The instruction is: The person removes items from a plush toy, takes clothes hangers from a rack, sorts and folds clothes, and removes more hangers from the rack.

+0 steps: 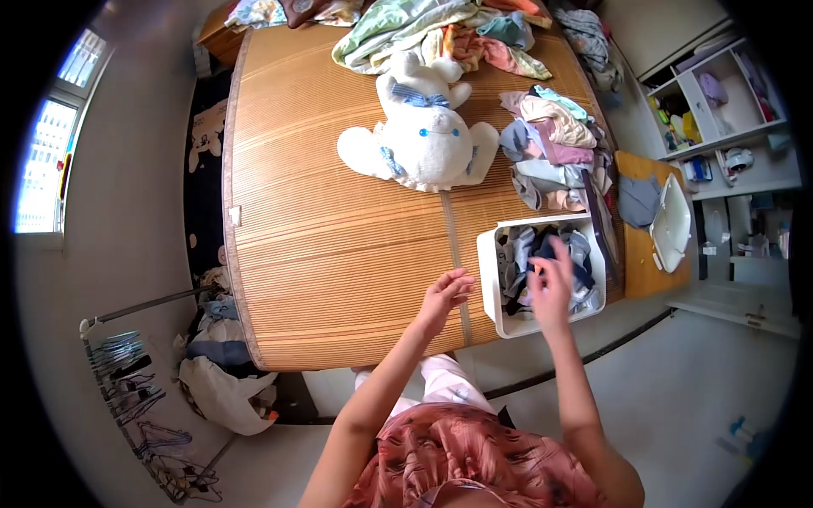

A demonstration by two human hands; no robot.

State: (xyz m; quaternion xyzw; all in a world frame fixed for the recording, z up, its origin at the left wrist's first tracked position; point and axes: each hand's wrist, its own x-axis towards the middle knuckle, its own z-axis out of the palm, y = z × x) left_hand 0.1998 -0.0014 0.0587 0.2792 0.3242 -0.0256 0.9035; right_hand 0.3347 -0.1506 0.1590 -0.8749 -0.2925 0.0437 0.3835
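Note:
My right hand (552,286) is over a white plastic bin (489,279), its fingers spread and a little blurred; I see nothing held in it. Inside the bin lie crumpled dark and grey clothes (584,247), small pieces like socks or underwear. To the left of the bin, my left hand (447,298) hovers above the slatted bamboo mat (356,288), fingers loosely bent and apart, with nothing in them. The bin stands at the right front corner of the mat.
A white plush toy (432,144) with a blue bow lies beyond my hands. Piled clothes (559,140) sit behind the bin. Blankets (406,34) are heaped at the far edge. On the right, a white lid (671,224) rests on a wooden surface. A hanger rack (127,372) stands left.

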